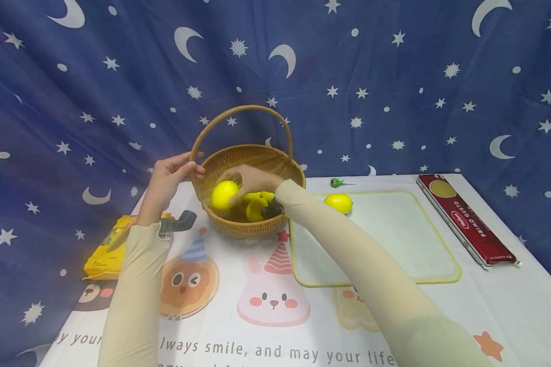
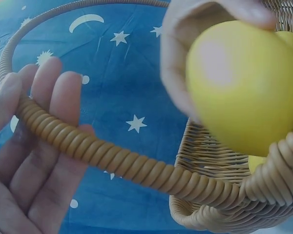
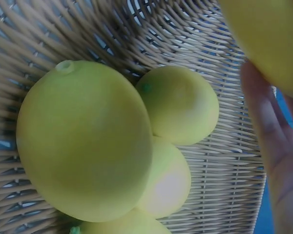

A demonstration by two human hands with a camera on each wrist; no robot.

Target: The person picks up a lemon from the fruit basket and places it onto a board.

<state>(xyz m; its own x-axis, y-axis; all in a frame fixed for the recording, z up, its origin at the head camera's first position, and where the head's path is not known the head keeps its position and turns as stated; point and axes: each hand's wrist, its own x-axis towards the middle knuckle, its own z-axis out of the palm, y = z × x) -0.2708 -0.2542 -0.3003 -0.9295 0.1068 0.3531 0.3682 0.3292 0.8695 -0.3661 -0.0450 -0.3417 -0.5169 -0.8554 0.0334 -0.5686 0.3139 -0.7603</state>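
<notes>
- The left hand (image 1: 167, 176) is holding the handle (image 1: 250, 107) of the wicker basket (image 1: 239, 229) near its left foot, thumb on one side and fingers on the other.
- The right hand (image 1: 254, 181) is gripping a lemon-like yellow fruit (image 1: 225, 195), its fingers curving around it; the fruit is sitting in or just over the basket's left side. Whether it is touching the wicker, the views are not settling.
- Inside the basket, a large-looking yellow fruit (image 3: 85, 141) is leaning close to a smaller one (image 3: 178, 105); another (image 3: 166, 180) is lying between them and what seems to be a fourth (image 3: 122, 224), cut by the lower edge of the right wrist view.
- A lemon (image 1: 338, 203) is lying outside, at the far left corner of the yellow-edged white board (image 1: 408, 229), and neither hand is touching it.
- As a judgement, the fruit handling is looking partway along: several pieces are resting inside, one is being held, and one is remaining outside. Whether pieces are going in or coming out, nothing here is telling.
- The red Primo Gusto packet (image 1: 468, 224), yellow packet (image 1: 105, 257) and small green-and-red item (image 1: 336, 182) are lying untouched.
</notes>
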